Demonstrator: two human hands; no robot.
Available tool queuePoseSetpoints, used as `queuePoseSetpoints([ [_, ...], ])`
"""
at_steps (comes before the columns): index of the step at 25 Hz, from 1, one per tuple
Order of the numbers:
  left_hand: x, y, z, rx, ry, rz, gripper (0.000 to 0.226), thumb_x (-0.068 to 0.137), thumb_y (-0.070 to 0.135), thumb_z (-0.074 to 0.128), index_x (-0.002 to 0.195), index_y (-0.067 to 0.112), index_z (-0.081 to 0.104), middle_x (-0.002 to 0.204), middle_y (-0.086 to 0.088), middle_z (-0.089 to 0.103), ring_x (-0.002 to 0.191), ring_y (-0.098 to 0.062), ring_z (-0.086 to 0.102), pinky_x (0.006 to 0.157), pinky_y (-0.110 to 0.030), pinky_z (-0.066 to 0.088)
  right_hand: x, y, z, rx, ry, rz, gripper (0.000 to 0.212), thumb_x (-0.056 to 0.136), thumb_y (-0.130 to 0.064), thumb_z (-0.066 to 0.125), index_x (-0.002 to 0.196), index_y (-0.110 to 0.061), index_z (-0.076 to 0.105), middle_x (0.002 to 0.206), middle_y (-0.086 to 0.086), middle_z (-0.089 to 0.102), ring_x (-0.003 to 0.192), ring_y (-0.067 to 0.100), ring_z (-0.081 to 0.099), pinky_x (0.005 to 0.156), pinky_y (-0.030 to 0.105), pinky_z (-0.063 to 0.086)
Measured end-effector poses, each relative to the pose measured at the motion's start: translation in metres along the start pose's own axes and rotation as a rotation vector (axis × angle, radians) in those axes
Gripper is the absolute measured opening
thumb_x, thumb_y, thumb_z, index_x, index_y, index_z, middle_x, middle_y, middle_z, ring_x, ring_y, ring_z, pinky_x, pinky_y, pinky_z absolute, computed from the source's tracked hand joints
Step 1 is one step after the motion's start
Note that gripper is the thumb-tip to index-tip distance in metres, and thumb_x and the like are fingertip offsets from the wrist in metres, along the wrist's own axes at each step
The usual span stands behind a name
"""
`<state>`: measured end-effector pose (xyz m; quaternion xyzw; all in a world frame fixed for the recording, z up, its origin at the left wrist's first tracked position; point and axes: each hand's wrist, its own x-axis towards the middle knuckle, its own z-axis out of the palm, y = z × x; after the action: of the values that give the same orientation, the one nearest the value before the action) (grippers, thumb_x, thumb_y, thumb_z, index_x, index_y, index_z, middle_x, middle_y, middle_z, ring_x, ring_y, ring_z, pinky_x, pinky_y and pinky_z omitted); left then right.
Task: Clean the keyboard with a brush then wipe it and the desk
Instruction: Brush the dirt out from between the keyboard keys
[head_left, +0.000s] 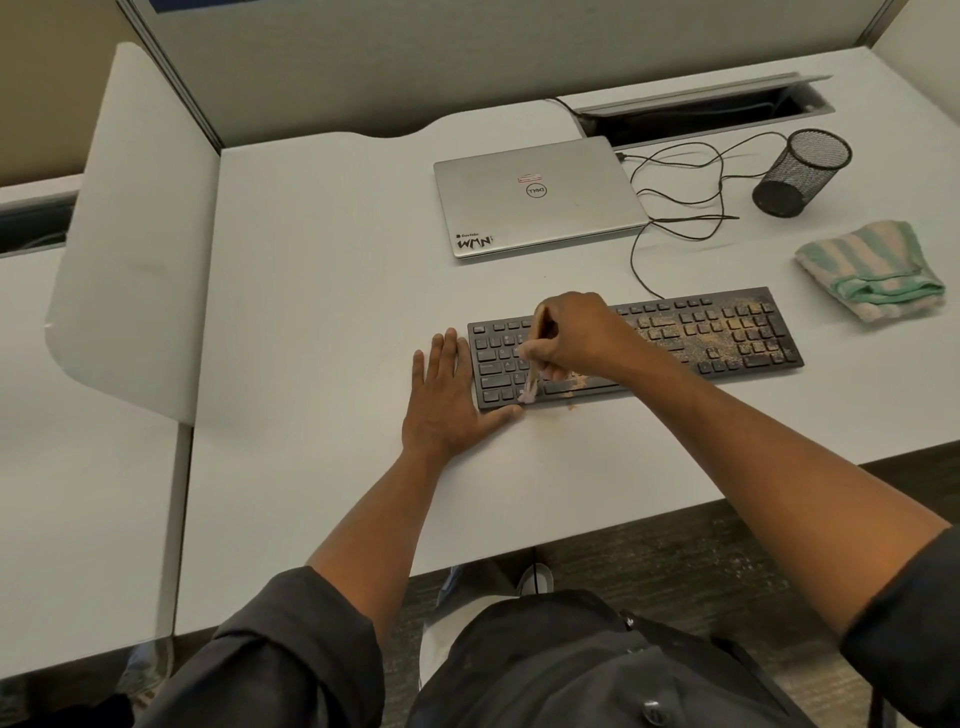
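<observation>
A black keyboard (727, 332) lies on the white desk (322, 291), its right half dusted with tan crumbs. My right hand (574, 332) grips a small wooden brush (531, 382) whose pale bristles touch the keys near the keyboard's front left. A few crumbs (571, 407) lie on the desk just in front of the keyboard. My left hand (449, 400) lies flat on the desk against the keyboard's left end, thumb along its front edge. A folded green and beige striped cloth (872, 270) sits to the right of the keyboard.
A closed silver laptop (535, 197) lies behind the keyboard, with black cables (675, 192) looping to its right. A black mesh pen cup (802, 174) lies tipped at the back right. A cable hatch (701, 111) is open at the rear. A white divider panel (135, 234) stands left.
</observation>
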<state>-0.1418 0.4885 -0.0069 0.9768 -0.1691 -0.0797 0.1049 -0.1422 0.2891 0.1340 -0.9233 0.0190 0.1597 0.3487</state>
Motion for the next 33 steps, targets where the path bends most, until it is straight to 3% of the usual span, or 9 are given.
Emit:
queuePoseSetpoints([
  [5, 0.001, 0.0, 0.001, -0.016, 0.001, -0.003, 0.129, 0.074, 0.098, 0.026, 0.161, 0.006, -0.003, 0.17, -0.013, -0.008, 0.156, -0.023, -0.015, 0.126, -0.049, -0.007, 0.001, 0.0, 0.0, -0.22, 0.119, -0.003, 0.016, 0.087, -0.023, 0.076, 0.079, -0.018, 0.062, 0.071, -0.004, 0.066, 0.06, 0.007, 0.062, 0.055, 0.019, 0.047],
  [9, 0.0, -0.001, 0.001, 0.004, 0.003, 0.003, 0.129, 0.075, 0.098, 0.025, 0.161, 0.006, -0.003, 0.17, -0.013, -0.009, 0.156, -0.024, -0.015, 0.126, -0.049, -0.007, 0.001, -0.003, 0.007, -0.109, 0.091, -0.05, 0.011, 0.085, -0.021, 0.076, 0.085, -0.014, 0.067, 0.073, -0.001, 0.068, 0.066, 0.014, 0.067, 0.064, 0.029, 0.056],
  [13, 0.001, 0.0, 0.0, -0.017, -0.002, -0.004, 0.13, 0.072, 0.098, 0.023, 0.162, 0.007, -0.003, 0.17, -0.012, -0.009, 0.156, -0.023, -0.015, 0.126, -0.049, -0.008, 0.003, 0.009, 0.0, -0.281, 0.19, -0.02, 0.009, 0.083, -0.02, 0.073, 0.084, -0.015, 0.066, 0.077, 0.002, 0.067, 0.069, 0.016, 0.062, 0.056, 0.026, 0.042],
  [18, 0.0, 0.0, 0.0, -0.014, -0.003, 0.0, 0.131, 0.072, 0.099, 0.021, 0.162, 0.007, -0.003, 0.17, -0.012, -0.009, 0.156, -0.023, -0.015, 0.126, -0.048, -0.009, 0.004, 0.007, 0.003, -0.091, 0.188, 0.029, 0.007, 0.086, -0.019, 0.072, 0.089, -0.014, 0.069, 0.083, 0.004, 0.072, 0.076, 0.019, 0.071, 0.069, 0.035, 0.058],
  [23, 0.001, -0.001, 0.001, -0.022, 0.002, -0.004, 0.131, 0.073, 0.099, 0.026, 0.162, 0.007, -0.002, 0.17, -0.012, -0.007, 0.156, -0.023, -0.014, 0.126, -0.048, -0.009, 0.011, 0.011, -0.005, -0.288, 0.267, 0.032, 0.005, 0.085, -0.018, 0.066, 0.086, -0.014, 0.064, 0.083, 0.001, 0.063, 0.078, 0.019, 0.056, 0.065, 0.027, 0.037],
  [26, 0.001, 0.0, 0.0, -0.021, 0.007, -0.004, 0.131, 0.073, 0.099, 0.027, 0.162, 0.007, -0.001, 0.17, -0.013, -0.007, 0.156, -0.023, -0.013, 0.126, -0.049, -0.007, 0.012, 0.008, -0.002, -0.168, 0.269, 0.036, 0.005, 0.089, -0.019, 0.062, 0.085, -0.016, 0.061, 0.081, 0.001, 0.065, 0.076, 0.021, 0.064, 0.063, 0.029, 0.045],
  [30, 0.001, 0.0, 0.001, -0.019, 0.006, -0.006, 0.13, 0.074, 0.098, 0.029, 0.162, 0.007, -0.001, 0.17, -0.012, -0.007, 0.156, -0.022, -0.014, 0.126, -0.048, -0.008, 0.012, 0.007, -0.004, -0.136, 0.065, 0.132, 0.013, 0.093, -0.013, 0.056, 0.087, -0.006, 0.065, 0.069, 0.01, 0.074, 0.06, 0.023, 0.073, 0.067, 0.036, 0.063],
  [33, 0.001, 0.0, 0.0, -0.021, 0.005, -0.008, 0.13, 0.074, 0.099, 0.028, 0.162, 0.007, -0.001, 0.17, -0.012, -0.007, 0.156, -0.022, -0.014, 0.126, -0.048, -0.008, 0.017, 0.008, -0.011, -0.069, 0.187, 0.087, 0.015, 0.094, -0.017, 0.057, 0.09, -0.008, 0.068, 0.076, 0.01, 0.074, 0.069, 0.026, 0.073, 0.074, 0.044, 0.062],
])
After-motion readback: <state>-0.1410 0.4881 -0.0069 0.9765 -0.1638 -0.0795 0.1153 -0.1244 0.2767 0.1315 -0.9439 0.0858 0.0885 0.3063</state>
